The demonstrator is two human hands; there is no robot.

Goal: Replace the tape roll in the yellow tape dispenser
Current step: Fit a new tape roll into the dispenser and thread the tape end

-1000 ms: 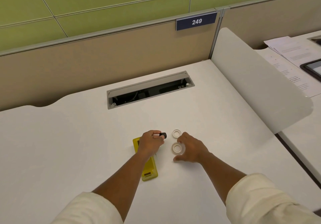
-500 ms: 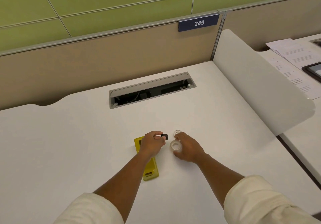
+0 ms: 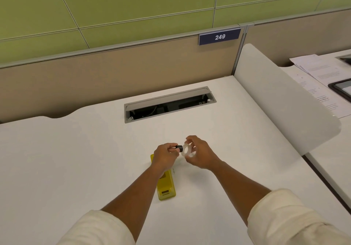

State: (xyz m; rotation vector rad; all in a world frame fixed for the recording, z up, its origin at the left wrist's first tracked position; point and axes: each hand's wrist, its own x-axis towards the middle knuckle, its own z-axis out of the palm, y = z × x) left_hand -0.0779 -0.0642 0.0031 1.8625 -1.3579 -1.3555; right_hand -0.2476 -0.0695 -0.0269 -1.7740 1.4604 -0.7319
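Observation:
The yellow tape dispenser (image 3: 165, 186) lies on the white desk (image 3: 76, 159), partly under my left forearm. My left hand (image 3: 164, 155) pinches a small black spindle (image 3: 179, 147) just above the desk. My right hand (image 3: 199, 154) holds a clear tape roll (image 3: 187, 150) upright, its hole facing the spindle's tip. Spindle and roll touch or nearly touch. The second tape roll seen earlier is hidden behind my right hand.
An open grey cable tray (image 3: 169, 105) is set into the desk behind my hands. A white divider panel (image 3: 281, 100) stands to the right. Beyond it lie papers (image 3: 319, 73) and a dark tablet (image 3: 341, 88).
My right hand has lifted the tape roll off the desk and turned it upright against the spindle. My left hand stayed nearly still with the spindle.

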